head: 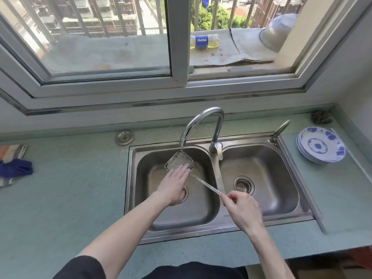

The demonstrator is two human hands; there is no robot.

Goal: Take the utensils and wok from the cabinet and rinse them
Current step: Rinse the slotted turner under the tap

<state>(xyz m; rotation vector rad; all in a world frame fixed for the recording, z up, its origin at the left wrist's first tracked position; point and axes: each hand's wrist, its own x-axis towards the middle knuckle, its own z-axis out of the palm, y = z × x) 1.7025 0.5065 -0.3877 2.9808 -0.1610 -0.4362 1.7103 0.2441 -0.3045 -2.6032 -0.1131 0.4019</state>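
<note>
A metal spatula (179, 163) is held over the left basin of the steel double sink (219, 226). Water runs from the curved faucet (203, 117) onto its flat blade. My right hand (242, 210) grips the end of the long thin handle, above the divider between the basins. My left hand (174, 185) lies with straight fingers on the blade, fingertips touching its wet surface. No wok is in view.
A stack of blue-and-white plates (321, 146) sits on the counter right of the sink. Striped and blue cloths (14, 165) lie at the far left. A scouring pad (321, 117) rests in the back right corner. A bottle (204, 42) and a metal bowl (277, 32) sit outside on the window ledge.
</note>
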